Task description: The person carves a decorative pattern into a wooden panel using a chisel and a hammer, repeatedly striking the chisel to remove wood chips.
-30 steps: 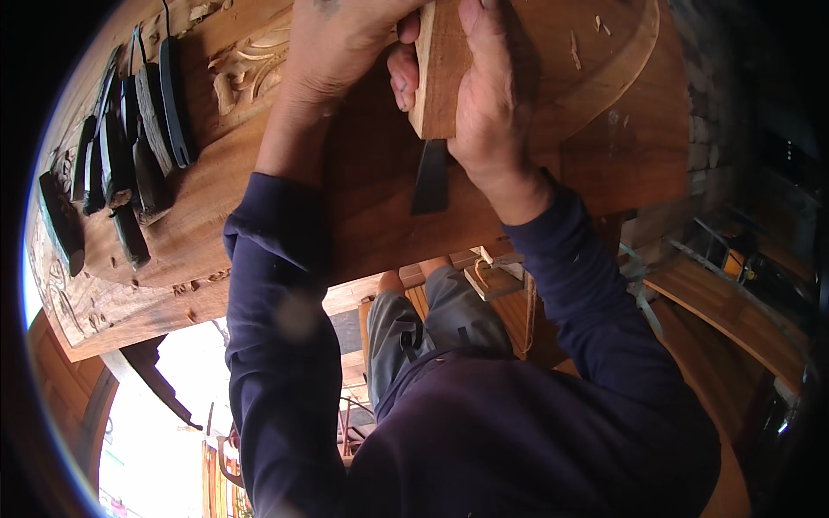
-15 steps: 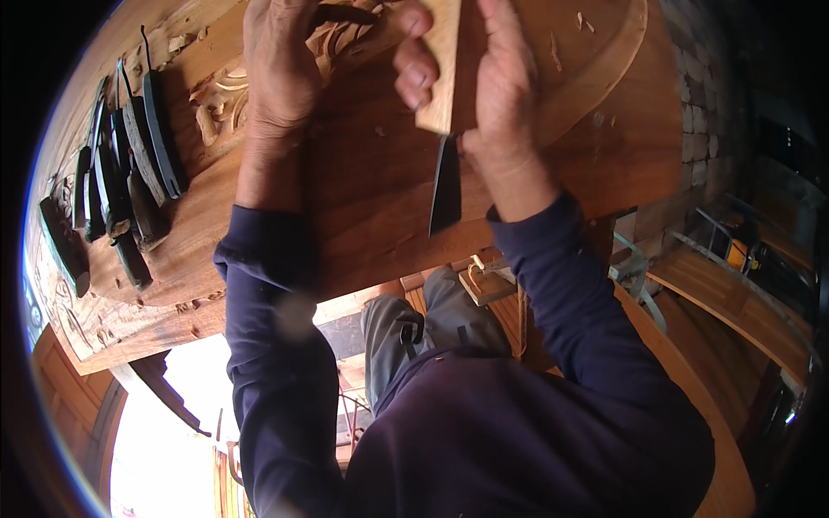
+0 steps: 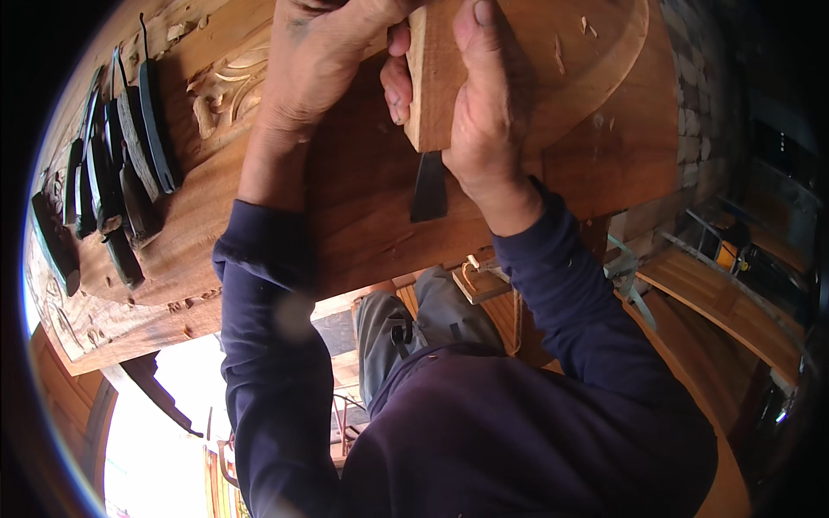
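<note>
My right hand (image 3: 488, 112) is closed round a pale wooden block (image 3: 434, 82), thumb along one side and fingertips showing on the other. Below the block's near end a dark flat strip (image 3: 429, 190) juts toward me, wider at its free end; its kind is unclear. At the top edge, my left hand (image 3: 315, 56) is curled close beside the block. The frame cuts off its fingers, and whatever they grip is hidden. Under both hands lies a large brown wooden panel (image 3: 363, 216) with carved leaf scrolls (image 3: 233, 86) to the left.
Several dark-handled carving tools (image 3: 112, 164) lie side by side on the panel's left. Wood chips (image 3: 559, 56) are scattered at the upper right. Beneath the front edge is a small board (image 3: 484, 285) by my knees. A wooden bench (image 3: 725, 302) stands at the right.
The wooden block has come slightly nearer and turned, so its broad face shows more. The dark strip moved left with it. My left hand shifted right, closer to the block.
</note>
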`<state>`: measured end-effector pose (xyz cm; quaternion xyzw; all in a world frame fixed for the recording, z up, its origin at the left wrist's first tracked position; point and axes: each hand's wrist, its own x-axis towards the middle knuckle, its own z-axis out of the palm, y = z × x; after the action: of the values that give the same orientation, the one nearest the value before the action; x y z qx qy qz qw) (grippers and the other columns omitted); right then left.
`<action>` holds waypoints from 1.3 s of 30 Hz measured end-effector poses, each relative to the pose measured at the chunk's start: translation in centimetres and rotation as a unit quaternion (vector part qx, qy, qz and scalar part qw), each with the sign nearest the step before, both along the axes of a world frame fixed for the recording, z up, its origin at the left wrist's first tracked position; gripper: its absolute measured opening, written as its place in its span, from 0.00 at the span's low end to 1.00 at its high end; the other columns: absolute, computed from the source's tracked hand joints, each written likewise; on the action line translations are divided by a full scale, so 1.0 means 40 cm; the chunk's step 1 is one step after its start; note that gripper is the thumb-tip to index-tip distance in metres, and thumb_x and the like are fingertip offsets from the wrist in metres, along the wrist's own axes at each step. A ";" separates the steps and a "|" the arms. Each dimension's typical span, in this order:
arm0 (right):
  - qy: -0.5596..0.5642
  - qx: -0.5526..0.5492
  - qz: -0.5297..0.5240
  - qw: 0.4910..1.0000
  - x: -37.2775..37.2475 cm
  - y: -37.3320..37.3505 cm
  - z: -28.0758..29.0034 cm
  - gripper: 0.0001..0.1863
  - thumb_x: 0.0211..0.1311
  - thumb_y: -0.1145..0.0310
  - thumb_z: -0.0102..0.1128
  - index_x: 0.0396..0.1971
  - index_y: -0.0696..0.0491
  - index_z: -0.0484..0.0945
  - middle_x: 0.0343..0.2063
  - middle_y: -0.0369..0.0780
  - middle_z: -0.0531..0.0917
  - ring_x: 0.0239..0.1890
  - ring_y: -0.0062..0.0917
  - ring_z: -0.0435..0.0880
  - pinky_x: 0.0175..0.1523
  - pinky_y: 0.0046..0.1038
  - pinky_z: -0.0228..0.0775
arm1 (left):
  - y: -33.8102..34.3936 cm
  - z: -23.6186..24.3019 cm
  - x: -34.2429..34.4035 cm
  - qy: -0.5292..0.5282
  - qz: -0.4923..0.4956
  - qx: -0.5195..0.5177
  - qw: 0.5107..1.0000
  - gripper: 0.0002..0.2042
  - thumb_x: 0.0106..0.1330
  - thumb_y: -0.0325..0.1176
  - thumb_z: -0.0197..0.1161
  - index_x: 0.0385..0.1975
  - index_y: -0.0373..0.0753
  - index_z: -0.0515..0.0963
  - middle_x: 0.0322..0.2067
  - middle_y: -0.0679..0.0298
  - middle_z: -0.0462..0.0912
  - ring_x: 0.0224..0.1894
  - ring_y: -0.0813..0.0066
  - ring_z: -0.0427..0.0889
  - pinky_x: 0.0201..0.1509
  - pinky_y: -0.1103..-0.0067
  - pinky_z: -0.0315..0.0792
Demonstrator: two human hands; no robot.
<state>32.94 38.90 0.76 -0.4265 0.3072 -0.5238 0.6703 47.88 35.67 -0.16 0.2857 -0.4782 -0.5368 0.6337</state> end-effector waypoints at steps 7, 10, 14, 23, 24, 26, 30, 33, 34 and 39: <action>0.029 0.053 0.049 0.997 0.025 0.010 -0.017 0.20 0.87 0.52 0.50 0.58 0.55 0.76 0.34 0.37 0.83 0.24 0.19 0.80 0.28 0.22 0.73 | 0.003 -0.009 0.038 -0.032 0.062 -0.037 0.997 0.08 0.68 0.32 0.63 0.33 0.33 0.82 0.48 0.52 0.90 0.43 0.71 0.86 0.52 0.75 0.80; 0.047 0.087 0.036 0.994 0.040 0.015 0.030 0.24 0.86 0.46 0.49 0.54 0.53 0.77 0.32 0.35 0.81 0.23 0.19 0.79 0.28 0.23 0.72 | 0.015 -0.014 0.031 -0.054 0.078 -0.026 0.995 0.11 0.67 0.34 0.61 0.35 0.32 0.84 0.48 0.51 0.90 0.49 0.67 0.86 0.59 0.72 0.78; -0.269 0.272 0.180 0.906 -0.016 -0.021 -0.038 0.34 0.80 0.29 0.41 0.45 0.49 0.74 0.28 0.34 0.74 0.21 0.24 0.77 0.26 0.27 0.73 | 0.008 0.011 0.021 -0.122 0.054 -0.042 0.990 0.22 0.78 0.41 0.57 0.63 0.31 0.80 0.60 0.50 0.85 0.62 0.63 0.83 0.67 0.71 0.74; 0.045 0.045 -0.018 0.998 -0.030 -0.025 0.057 0.29 0.86 0.40 0.41 0.50 0.54 0.76 0.31 0.39 0.81 0.21 0.26 0.78 0.26 0.26 0.72 | 0.010 0.000 -0.012 -0.005 -0.047 0.002 0.999 0.27 0.82 0.47 0.60 0.72 0.34 0.74 0.68 0.54 0.80 0.67 0.63 0.80 0.72 0.68 0.73; 0.016 0.029 -0.010 0.999 -0.035 -0.023 0.047 0.28 0.87 0.42 0.42 0.50 0.54 0.76 0.31 0.39 0.81 0.21 0.25 0.78 0.26 0.26 0.72 | 0.019 -0.002 -0.008 0.007 -0.061 0.019 0.998 0.24 0.82 0.43 0.61 0.70 0.34 0.76 0.67 0.54 0.81 0.66 0.64 0.82 0.71 0.69 0.74; 0.142 -0.034 -0.041 0.988 -0.041 -0.021 -0.006 0.23 0.88 0.50 0.42 0.50 0.54 0.78 0.31 0.39 0.82 0.23 0.24 0.79 0.27 0.26 0.72 | 0.023 -0.003 -0.009 0.014 -0.069 0.025 0.997 0.19 0.81 0.37 0.62 0.65 0.35 0.79 0.65 0.55 0.83 0.62 0.67 0.84 0.68 0.72 0.76; 0.147 -0.079 -0.084 0.982 0.002 -0.023 -0.020 0.24 0.89 0.50 0.41 0.60 0.55 0.77 0.34 0.38 0.82 0.23 0.22 0.79 0.26 0.23 0.72 | 0.013 -0.014 -0.005 0.011 -0.043 0.007 0.999 0.12 0.78 0.28 0.67 0.57 0.36 0.83 0.62 0.56 0.86 0.60 0.72 0.84 0.68 0.74 0.75; 0.045 0.045 -0.002 0.998 -0.004 -0.006 0.052 0.27 0.88 0.47 0.41 0.63 0.55 0.74 0.34 0.39 0.81 0.22 0.23 0.79 0.25 0.24 0.73 | 0.009 -0.016 -0.032 0.039 -0.008 -0.016 0.999 0.10 0.77 0.28 0.68 0.54 0.35 0.84 0.61 0.55 0.86 0.60 0.72 0.84 0.68 0.74 0.75; 0.020 0.034 0.014 0.999 -0.010 -0.017 0.040 0.28 0.88 0.46 0.41 0.63 0.55 0.73 0.34 0.39 0.80 0.22 0.23 0.79 0.25 0.24 0.73 | 0.002 -0.017 -0.033 0.032 0.006 -0.029 0.999 0.10 0.77 0.28 0.68 0.53 0.35 0.84 0.61 0.55 0.87 0.59 0.72 0.84 0.68 0.73 0.75; 0.016 0.021 0.038 0.999 -0.004 -0.012 -0.011 0.27 0.87 0.44 0.43 0.59 0.55 0.74 0.34 0.40 0.80 0.23 0.24 0.80 0.25 0.25 0.74 | 0.006 -0.002 -0.007 -0.008 0.011 0.016 1.000 0.06 0.75 0.28 0.66 0.46 0.34 0.83 0.57 0.55 0.88 0.45 0.77 0.87 0.52 0.78 0.81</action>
<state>32.79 38.42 0.31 -0.4321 0.3128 -0.4845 0.6933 47.59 35.90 -0.25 0.3050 -0.4713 -0.5349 0.6314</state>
